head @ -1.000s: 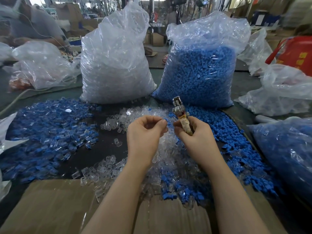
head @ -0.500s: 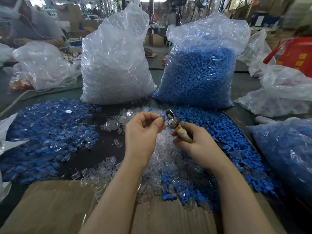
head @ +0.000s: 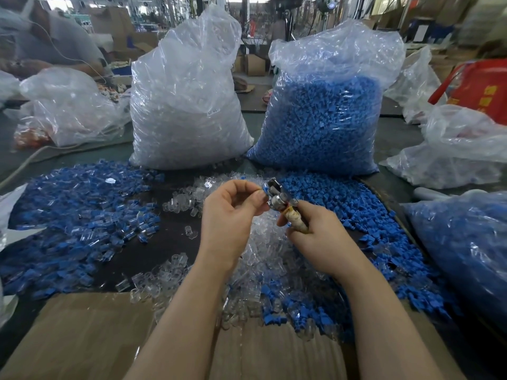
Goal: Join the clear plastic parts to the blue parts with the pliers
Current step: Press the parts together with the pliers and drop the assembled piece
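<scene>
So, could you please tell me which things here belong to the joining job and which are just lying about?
In use:
- left hand pinching a small blue plastic part
- right hand gripping metal pliers
- loose clear plastic parts
- loose blue parts

Lying about:
- red container
- brown cardboard sheet
- crumpled clear bag

Bright diffuse overhead light, soft shadows, glare on plastic bags [head: 189,86], wide-angle edge bending, blurred background
</scene>
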A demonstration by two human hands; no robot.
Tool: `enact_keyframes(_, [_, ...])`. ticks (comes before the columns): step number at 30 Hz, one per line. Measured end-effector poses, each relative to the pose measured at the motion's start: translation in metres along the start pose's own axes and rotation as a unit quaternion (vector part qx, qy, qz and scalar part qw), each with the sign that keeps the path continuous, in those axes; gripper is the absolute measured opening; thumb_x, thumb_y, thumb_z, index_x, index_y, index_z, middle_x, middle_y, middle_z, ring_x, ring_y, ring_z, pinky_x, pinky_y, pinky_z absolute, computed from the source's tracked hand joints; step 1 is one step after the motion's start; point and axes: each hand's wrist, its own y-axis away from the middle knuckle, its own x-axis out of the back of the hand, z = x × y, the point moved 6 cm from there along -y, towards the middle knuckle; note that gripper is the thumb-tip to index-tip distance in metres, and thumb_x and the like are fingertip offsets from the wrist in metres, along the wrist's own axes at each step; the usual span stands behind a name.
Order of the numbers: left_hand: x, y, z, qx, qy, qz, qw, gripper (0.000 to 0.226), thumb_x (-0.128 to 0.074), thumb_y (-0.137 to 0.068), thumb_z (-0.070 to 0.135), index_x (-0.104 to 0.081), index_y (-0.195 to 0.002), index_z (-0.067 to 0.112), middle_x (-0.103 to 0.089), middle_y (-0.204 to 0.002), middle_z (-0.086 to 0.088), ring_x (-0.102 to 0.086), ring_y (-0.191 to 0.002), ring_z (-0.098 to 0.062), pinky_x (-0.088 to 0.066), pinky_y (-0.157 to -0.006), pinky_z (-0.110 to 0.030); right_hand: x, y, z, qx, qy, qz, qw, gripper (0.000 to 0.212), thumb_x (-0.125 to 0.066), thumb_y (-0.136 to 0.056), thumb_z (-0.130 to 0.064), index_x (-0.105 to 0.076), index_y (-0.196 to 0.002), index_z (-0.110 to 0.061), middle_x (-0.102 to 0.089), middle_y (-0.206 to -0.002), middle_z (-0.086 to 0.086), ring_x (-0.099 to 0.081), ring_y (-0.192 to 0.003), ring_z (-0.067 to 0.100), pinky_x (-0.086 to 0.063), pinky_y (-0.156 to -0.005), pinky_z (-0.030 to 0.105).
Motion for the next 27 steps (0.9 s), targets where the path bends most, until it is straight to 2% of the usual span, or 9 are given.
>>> enact_keyframes(6, [0.000, 0.001, 0.002, -0.011, -0.004, -0.019, 1.000, 0.011, -0.062, -0.089, -0.007, -0.065, -0.087, 0.004, -0.068, -0.074, 0.003, -0.066, -0.067, 0.000, -0.052, -0.065, -0.013, -0.001, 0.000, -0.001, 0.000, 0.019, -0.015, 1.000, 0.014, -0.058, -0.085, -0.010, -0.059, -0.094, -0.021, -0.059, -0.077, -0.003, -0.054, -0.071, 0.020, -0.047, -0.066, 0.041])
enact_keyframes(10, [0.000, 0.001, 0.003, -0.014, 0.000, -0.024, 1.000, 0.011, -0.061, -0.090, -0.007, -0.064, -0.087, 0.003, -0.068, -0.074, 0.004, -0.065, -0.068, 0.000, -0.052, -0.066, -0.013, -0.002, 0.000, 0.000, -0.007, 0.015, -0.010, 1.000, 0.018, -0.057, -0.083, -0.007, -0.059, -0.086, -0.025, -0.054, -0.066, -0.008, -0.048, -0.059, 0.012, -0.041, -0.056, 0.034])
enact_keyframes(16, [0.002, 0.001, 0.003, -0.012, 0.006, -0.019, 1.000, 0.015, -0.061, -0.090, -0.006, -0.064, -0.085, 0.008, -0.069, -0.068, 0.011, -0.065, -0.067, 0.001, -0.052, -0.065, -0.013, -0.005, -0.001, -0.001, 0.000, 0.013, 0.006, 1.000, 0.016, -0.057, -0.081, -0.007, -0.059, -0.083, -0.022, -0.051, -0.062, -0.007, -0.046, -0.056, 0.014, -0.042, -0.056, 0.038])
enact_keyframes(20, [0.001, -0.001, -0.003, 0.022, 0.005, -0.025, 0.999, 0.011, -0.063, -0.090, -0.002, -0.066, -0.087, 0.008, -0.071, -0.072, 0.005, -0.068, -0.070, -0.005, -0.053, -0.067, -0.015, -0.007, -0.002, 0.001, -0.003, 0.010, 0.001, 1.000, 0.016, -0.057, -0.083, -0.010, -0.059, -0.085, -0.026, -0.054, -0.065, -0.007, -0.047, -0.056, 0.009, -0.038, -0.055, 0.032])
enact_keyframes(22, [0.004, -0.001, -0.007, 0.052, 0.012, -0.024, 0.998, 0.007, -0.064, -0.090, 0.001, -0.068, -0.089, 0.007, -0.074, -0.077, -0.001, -0.071, -0.074, -0.011, -0.054, -0.068, -0.018, -0.006, -0.003, 0.001, 0.001, 0.014, 0.007, 1.000, 0.015, -0.058, -0.083, -0.012, -0.059, -0.086, -0.027, -0.058, -0.068, -0.006, -0.051, -0.059, 0.012, -0.041, -0.056, 0.033])
enact_keyframes(25, [0.025, -0.006, -0.016, 0.119, 0.082, 0.051, 0.988, 0.008, -0.067, -0.086, 0.007, -0.069, -0.094, 0.007, -0.076, -0.084, -0.005, -0.073, -0.078, -0.015, -0.058, -0.069, -0.022, 0.002, -0.004, 0.007, -0.008, 0.032, 0.055, 0.998, 0.008, -0.056, -0.085, -0.016, -0.059, -0.087, -0.024, -0.061, -0.072, -0.005, -0.055, -0.066, 0.017, -0.046, -0.061, 0.038])
enact_keyframes(27, [0.051, -0.008, -0.024, 0.174, 0.192, 0.156, 0.953, 0.010, -0.068, -0.084, 0.006, -0.069, -0.094, 0.007, -0.077, -0.083, -0.005, -0.074, -0.075, -0.013, -0.058, -0.065, -0.021, 0.012, -0.004, 0.016, -0.030, 0.057, 0.097, 0.993, 0.005, -0.056, -0.088, -0.021, -0.059, -0.087, -0.025, -0.062, -0.072, -0.006, -0.056, -0.065, 0.016, -0.046, -0.059, 0.036])
